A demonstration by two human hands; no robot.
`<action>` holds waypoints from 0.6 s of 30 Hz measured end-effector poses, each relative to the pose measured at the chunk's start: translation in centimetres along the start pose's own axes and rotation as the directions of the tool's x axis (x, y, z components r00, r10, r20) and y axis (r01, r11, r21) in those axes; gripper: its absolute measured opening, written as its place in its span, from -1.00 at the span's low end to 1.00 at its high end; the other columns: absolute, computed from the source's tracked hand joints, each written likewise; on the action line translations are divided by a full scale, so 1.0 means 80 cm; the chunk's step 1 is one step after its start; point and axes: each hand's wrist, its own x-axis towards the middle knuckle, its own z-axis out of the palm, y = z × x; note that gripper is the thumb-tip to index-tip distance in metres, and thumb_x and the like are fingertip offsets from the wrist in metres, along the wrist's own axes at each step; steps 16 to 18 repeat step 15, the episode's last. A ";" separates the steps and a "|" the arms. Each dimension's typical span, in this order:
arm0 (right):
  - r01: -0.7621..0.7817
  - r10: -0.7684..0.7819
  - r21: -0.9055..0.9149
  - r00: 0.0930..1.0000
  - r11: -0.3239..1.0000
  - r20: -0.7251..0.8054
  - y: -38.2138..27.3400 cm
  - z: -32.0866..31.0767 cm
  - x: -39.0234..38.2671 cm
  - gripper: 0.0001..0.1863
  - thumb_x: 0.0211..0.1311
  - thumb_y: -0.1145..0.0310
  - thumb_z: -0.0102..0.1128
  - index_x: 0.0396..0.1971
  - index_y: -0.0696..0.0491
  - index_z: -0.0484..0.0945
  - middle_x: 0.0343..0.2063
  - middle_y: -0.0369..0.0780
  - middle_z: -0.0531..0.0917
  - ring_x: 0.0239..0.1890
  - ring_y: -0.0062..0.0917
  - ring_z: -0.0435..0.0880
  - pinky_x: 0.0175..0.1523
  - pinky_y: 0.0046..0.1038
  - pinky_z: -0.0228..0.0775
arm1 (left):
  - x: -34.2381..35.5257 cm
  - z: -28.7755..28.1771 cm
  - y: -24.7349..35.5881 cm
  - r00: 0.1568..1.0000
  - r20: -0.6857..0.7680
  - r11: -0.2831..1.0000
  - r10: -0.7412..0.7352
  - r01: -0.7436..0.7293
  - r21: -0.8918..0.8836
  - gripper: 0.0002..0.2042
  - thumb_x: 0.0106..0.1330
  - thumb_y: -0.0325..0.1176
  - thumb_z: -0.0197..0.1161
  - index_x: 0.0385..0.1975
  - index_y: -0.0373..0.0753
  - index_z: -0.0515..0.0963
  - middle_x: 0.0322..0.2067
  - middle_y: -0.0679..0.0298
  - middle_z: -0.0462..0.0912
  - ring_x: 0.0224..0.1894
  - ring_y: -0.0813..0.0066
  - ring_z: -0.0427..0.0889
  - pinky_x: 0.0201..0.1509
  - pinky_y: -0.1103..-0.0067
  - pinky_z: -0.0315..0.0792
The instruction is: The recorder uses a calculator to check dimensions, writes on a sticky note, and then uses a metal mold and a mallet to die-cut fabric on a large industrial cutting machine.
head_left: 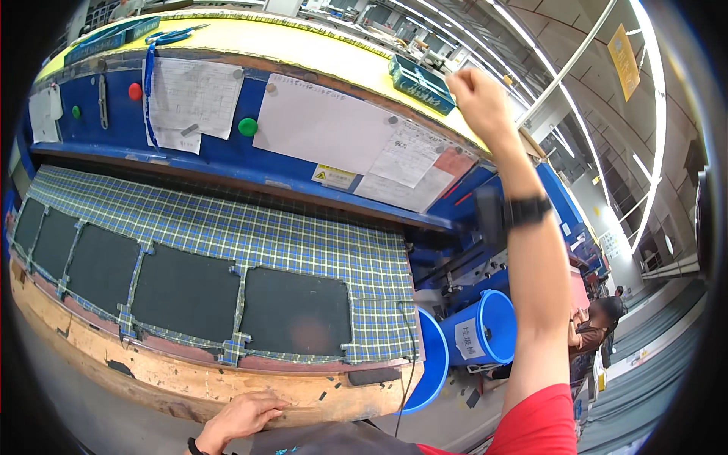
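**Right arm raised, left hand on the bench edge**

Reaching up and away, the right hand (479, 98) is lifted high on a straight arm, just beside a teal tray (422, 83) that sits on the yellow top (303, 45) of the machine. Its fingers are curled into a loose fist; I cannot tell whether they hold anything. A black band (527, 211) wraps the wrist.

At the lower edge, the left hand (244, 415) rests flat on the wooden bench edge (189, 383), fingers spread narrowly and holding nothing, next to a piece of dark fabric (326, 440) near the person's body.

On the bench lies a blue plaid cloth (303, 239), and on it a row of dark rectangular panels (296, 311) side by side, each framed by strips of plaid. Behind the cloth rises the blue front (250, 155) of the machine, with paper sheets (193, 95) pinned by round magnets (248, 127). Right of the bench, on the floor, stand two blue buckets (485, 326). Another person (595, 334) sits farther off at the right.
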 end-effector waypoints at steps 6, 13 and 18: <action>-0.145 -0.028 0.236 0.797 0.961 0.603 -0.014 -0.066 -0.278 -0.79 0.28 0.38 0.29 -0.17 0.18 0.63 -0.30 -0.04 0.70 -0.29 -0.23 0.72 -0.12 -0.31 0.56 | 0.001 -0.013 -0.013 0.987 0.157 0.999 0.030 -0.033 0.013 -0.76 0.31 -0.32 0.34 -0.07 -0.23 0.70 -0.19 0.16 0.72 -0.12 0.10 0.69 -0.03 0.37 0.57; -0.859 0.803 -0.261 0.248 0.441 0.541 0.016 -0.192 -0.705 -0.68 0.35 0.24 0.25 -0.09 0.20 0.65 -0.38 -0.13 0.76 -0.31 -0.40 0.75 -0.13 -0.34 0.56 | 0.065 0.025 0.010 0.865 0.480 0.967 0.149 -0.228 0.110 -0.70 0.27 -0.26 0.40 -0.06 -0.23 0.70 -0.15 0.13 0.71 -0.07 0.07 0.68 0.01 0.35 0.56; -0.909 0.945 -0.361 0.093 0.210 0.314 -0.019 -0.240 -0.824 -0.67 0.34 0.15 0.25 -0.13 0.11 0.69 -0.27 0.04 0.76 -0.13 -0.17 0.77 -0.02 -0.21 0.56 | 0.075 0.053 -0.018 0.850 0.511 0.960 0.130 -0.237 0.150 -0.58 0.51 -0.33 0.13 0.33 -0.23 0.41 0.17 -0.02 0.59 0.13 0.09 0.61 0.29 0.33 0.43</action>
